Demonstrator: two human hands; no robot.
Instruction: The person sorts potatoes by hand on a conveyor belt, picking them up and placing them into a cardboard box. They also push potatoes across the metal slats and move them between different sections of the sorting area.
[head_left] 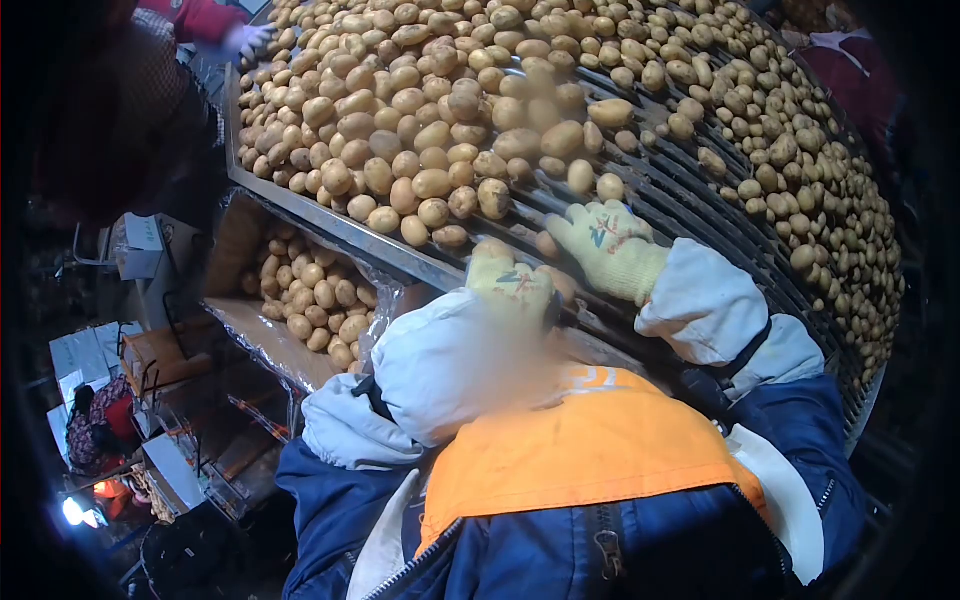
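Note:
Both my hands wear pale yellow-green knitted gloves over a slatted metal sorting table (pixel 655 205) covered in potatoes (pixel 410 120). My left hand (pixel 512 287) is at the near edge, its fingers curled forward and mostly hidden; what they hold cannot be made out. Just right of it, a potato (pixel 563 286) shows in the gap between my hands. My right hand (pixel 612 250) reaches leftward over the slats, with its fingers bent at another potato (pixel 547 245). Beyond the gloves, a few single potatoes (pixel 610 186) lie on the slats.
A plastic-lined carton (pixel 240 325) of potatoes stands below the table's metal rim (pixel 340 222) on the left. Another person's gloved hand (pixel 250 40) is at the far left corner. Potatoes also cover the table's right side (pixel 815 200). Boxes (pixel 140 245) stand at lower left.

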